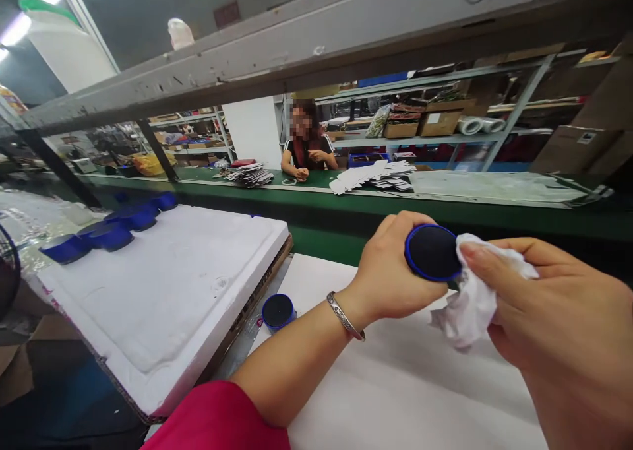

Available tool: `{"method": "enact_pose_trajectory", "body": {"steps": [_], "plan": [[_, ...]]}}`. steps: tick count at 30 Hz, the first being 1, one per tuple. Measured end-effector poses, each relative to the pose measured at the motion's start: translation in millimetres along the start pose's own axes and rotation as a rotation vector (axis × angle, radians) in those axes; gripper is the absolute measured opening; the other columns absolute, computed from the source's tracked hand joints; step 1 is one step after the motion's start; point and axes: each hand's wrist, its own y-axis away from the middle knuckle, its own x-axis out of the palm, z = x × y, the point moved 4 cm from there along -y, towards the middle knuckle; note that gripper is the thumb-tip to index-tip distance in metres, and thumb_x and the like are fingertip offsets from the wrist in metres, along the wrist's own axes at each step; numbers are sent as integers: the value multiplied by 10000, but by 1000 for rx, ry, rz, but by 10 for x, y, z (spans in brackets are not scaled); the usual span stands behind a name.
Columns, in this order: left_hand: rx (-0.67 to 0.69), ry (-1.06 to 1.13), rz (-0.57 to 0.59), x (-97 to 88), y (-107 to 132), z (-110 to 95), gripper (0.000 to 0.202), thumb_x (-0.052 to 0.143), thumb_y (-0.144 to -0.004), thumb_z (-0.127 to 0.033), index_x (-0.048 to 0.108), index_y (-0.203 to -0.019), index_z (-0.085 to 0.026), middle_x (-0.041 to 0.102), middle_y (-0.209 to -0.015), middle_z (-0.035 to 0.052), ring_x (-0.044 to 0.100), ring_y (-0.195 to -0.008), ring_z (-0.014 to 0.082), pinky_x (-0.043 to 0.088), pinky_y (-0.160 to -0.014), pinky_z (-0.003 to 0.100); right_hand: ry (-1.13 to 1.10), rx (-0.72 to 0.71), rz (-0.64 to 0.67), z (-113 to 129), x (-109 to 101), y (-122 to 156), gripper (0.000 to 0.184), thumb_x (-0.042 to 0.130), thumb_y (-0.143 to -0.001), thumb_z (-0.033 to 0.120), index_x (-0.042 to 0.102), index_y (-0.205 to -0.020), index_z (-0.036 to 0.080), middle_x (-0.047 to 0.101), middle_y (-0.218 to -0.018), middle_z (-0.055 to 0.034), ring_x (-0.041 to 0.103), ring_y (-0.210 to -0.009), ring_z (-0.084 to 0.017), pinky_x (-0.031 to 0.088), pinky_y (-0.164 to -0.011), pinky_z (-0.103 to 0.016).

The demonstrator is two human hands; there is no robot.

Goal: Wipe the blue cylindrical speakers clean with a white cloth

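Observation:
My left hand (390, 272) grips a small round speaker (432, 253) with a blue rim and a black mesh face, which points toward my right hand. My right hand (558, 311) holds a crumpled white cloth (472, 291) pressed against the edge of the speaker's face. A similar speaker (277, 311) stands on the white-covered work surface (395, 390) below my left forearm. Several more blue speakers (111, 231) sit in a row along the far edge of a white foam board (148, 305).
A green conveyor bench (316, 222) runs across the view behind my hands. Beyond it, a seated person (306, 143) faces me beside stacks of flat printed cartons (373, 176). A grey metal beam (247, 61) crosses overhead. Shelves with boxes stand behind.

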Motion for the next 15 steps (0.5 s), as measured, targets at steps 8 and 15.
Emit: {"method": "enact_pose_trajectory", "body": {"steps": [8,15], "plan": [[0,78,-9,17,-11,-56,587,944,-693,-208,631,-1183,-292,718,-1215,27,713,-1194,306,579,-1164,505,-158,150,68,23,-40,-271,838,1124,-128,489,741,-822,215,647,-723,-23,558,-601,-180,472,-430,-277],[-10,105,-106,-146,-90,-30,604,936,-649,-186,622,-1159,-268,721,-1152,9,715,-1054,246,597,-995,409,-23,213,200,-18,-90,-282,854,1146,-148,556,733,-805,198,632,-689,-34,502,-519,-159,378,-388,-261]]}}
